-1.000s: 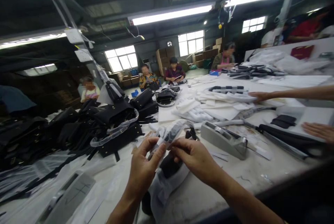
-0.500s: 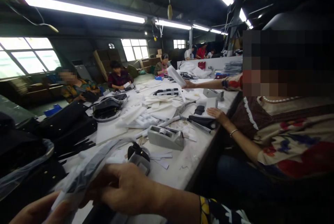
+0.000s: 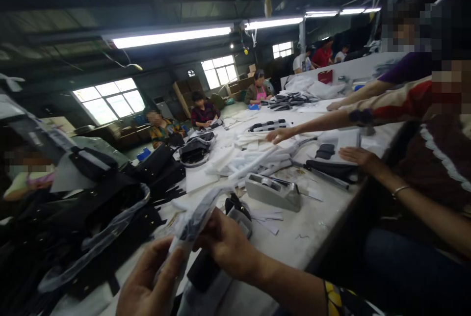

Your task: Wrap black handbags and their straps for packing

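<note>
**Wrapped strap held slantwise at a crowded bag bench**

A long white table [image 3: 294, 242] fills the view, with the grey tape dispenser [image 3: 272, 191] standing near its middle. Half a second ago the camera faced further right, toward the seated co-worker. It has since swung back left, so the dispenser sits further right in the picture and both of the wearer's hands show in full.

Left of the dispenser, black bags [image 3: 91, 208] are heaped, some of them in clear film. Beyond the dispenser lies a spread of white foam sheets [image 3: 250, 151]. The co-worker's far hand [image 3: 279, 134], which earlier held a white sheet up in the air, now lies low on that foam. The near hand [image 3: 358, 155] rests flat on a black pouch [image 3: 333, 169] to the right of the dispenser. Further off on the same side, a second person's arm in a purple sleeve [image 3: 401, 68] has come into view.

In front of the dispenser and to its left, close to the camera, is the wrapped strap [image 3: 195, 218], a dark band inside pale film. Its long axis runs on a slant: the upper end points up and to the right, toward the dispenser, and the lower end drops toward the wearer.

The right hand [image 3: 224, 242] is closed over the strap's middle, with the fingers folded down on it. The left hand [image 3: 147, 281] pinches the lower end between thumb and curled fingers.
</note>
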